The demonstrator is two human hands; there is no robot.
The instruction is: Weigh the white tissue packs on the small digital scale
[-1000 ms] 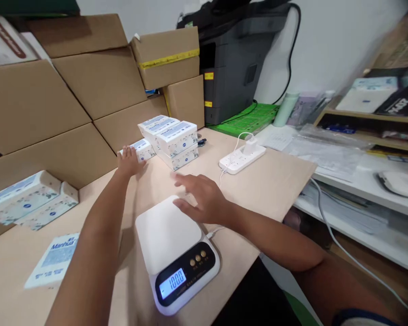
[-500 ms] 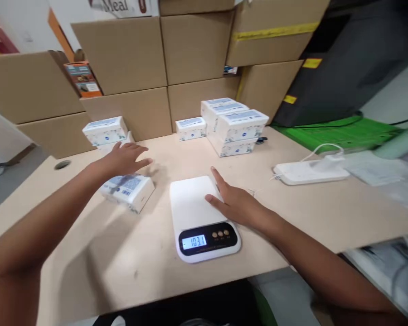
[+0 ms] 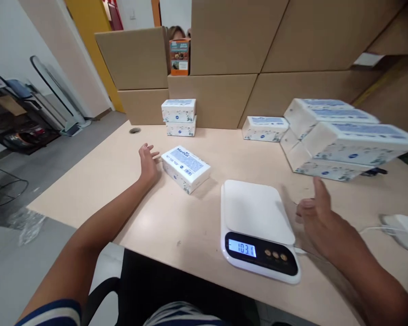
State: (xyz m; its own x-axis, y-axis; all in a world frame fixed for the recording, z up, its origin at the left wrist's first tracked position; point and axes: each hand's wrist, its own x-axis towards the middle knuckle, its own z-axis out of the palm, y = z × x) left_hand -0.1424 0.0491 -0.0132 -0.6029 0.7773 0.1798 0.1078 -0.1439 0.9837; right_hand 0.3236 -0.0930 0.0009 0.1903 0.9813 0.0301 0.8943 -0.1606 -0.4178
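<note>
My left hand (image 3: 148,164) is low over the table, just left of a white tissue pack (image 3: 186,168) with blue print. Its fingers are apart and hold nothing; whether the fingertips touch the pack I cannot tell. To the right of that pack lies a white digital scale (image 3: 258,213), its plate bare and its lit display reading about 103. My right hand (image 3: 326,222) hovers beside the scale's right edge with one finger raised and others partly bent. Nothing shows in it.
Two stacked tissue packs (image 3: 179,117) stand at the back left. A single pack (image 3: 264,129) and a larger stack of packs (image 3: 353,145) are at the back right. Cardboard boxes (image 3: 221,99) wall off the far edge. A white power strip (image 3: 406,231) with a cable lies at right.
The view has swung left. My left hand has come down from above the loose tissue pack to its left side. My right hand has moved off the scale to the right.
</note>
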